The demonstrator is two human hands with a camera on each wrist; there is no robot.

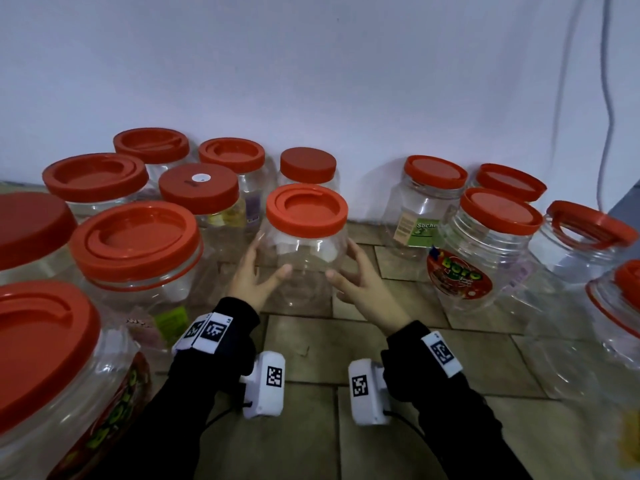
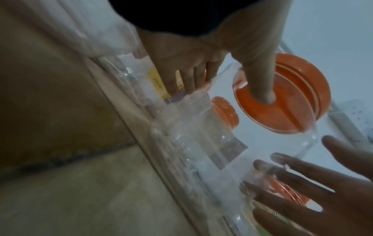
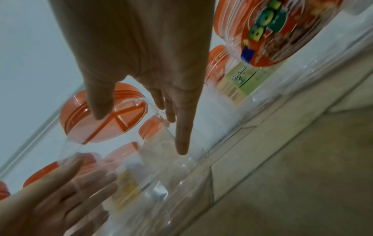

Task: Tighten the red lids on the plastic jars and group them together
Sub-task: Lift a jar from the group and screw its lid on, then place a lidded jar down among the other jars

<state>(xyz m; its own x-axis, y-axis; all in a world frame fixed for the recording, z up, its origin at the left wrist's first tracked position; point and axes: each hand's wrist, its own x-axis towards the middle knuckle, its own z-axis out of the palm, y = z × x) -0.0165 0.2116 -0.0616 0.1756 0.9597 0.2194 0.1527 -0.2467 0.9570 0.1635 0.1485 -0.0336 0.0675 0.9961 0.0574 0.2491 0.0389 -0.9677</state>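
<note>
A clear plastic jar (image 1: 306, 268) with a red lid (image 1: 306, 211) stands on the tiled floor in the middle of the head view. My left hand (image 1: 254, 275) lies against its left side and my right hand (image 1: 360, 282) against its right side. The fingers are straight and spread, and both thumbs rest on the jar's front wall. The left wrist view shows my left hand (image 2: 201, 52) on the jar below the red lid (image 2: 292, 102), with the right hand's fingers (image 2: 312, 191) seen through the plastic. In the right wrist view my right hand (image 3: 151, 55) touches the jar wall.
Several red-lidded jars (image 1: 138, 244) crowd the left side up to the white wall (image 1: 311, 64). More jars stand on the right, one with a red Boro label (image 1: 459, 271) and one with a green label (image 1: 420, 230). A cable (image 1: 604, 98) hangs at the far right. Bare tiles (image 1: 311, 341) lie under my wrists.
</note>
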